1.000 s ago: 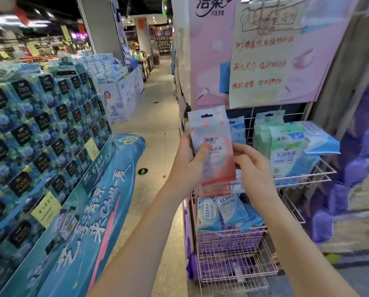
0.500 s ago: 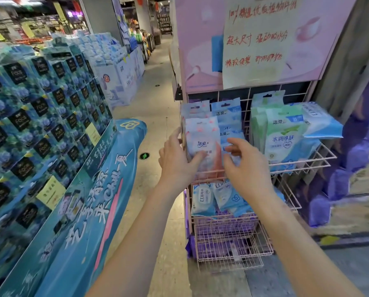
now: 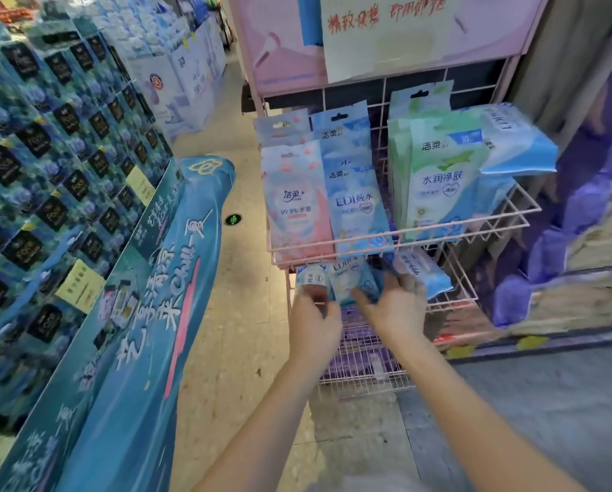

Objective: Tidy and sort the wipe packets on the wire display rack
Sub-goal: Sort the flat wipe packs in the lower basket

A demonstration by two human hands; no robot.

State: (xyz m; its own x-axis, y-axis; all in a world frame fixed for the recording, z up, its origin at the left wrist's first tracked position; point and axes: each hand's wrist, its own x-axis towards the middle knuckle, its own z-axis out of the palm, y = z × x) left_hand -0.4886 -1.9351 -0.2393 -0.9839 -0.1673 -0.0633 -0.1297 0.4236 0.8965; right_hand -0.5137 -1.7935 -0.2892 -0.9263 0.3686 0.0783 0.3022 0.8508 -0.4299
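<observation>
A pink wire rack holds wipe packets on its top shelf: pink packets at the left, blue EDI packets beside them, green packets to the right, and a blue pack lying across those. On the shelf below sit small blue packets. My left hand pinches a small blue packet at that shelf's left. My right hand has its fingers on another small blue packet. A further blue pack lies to the right on the same shelf.
A teal promotional stand with stacked dark-labelled boxes fills the left. The aisle floor runs between it and the rack. A pink sign board tops the rack. Purple packs fill the lowest basket.
Both hands let go of the pink packet, which now stands in the top shelf's left slot. They dropped to the shelf below and took hold of small blue packets. The view tilted down.
</observation>
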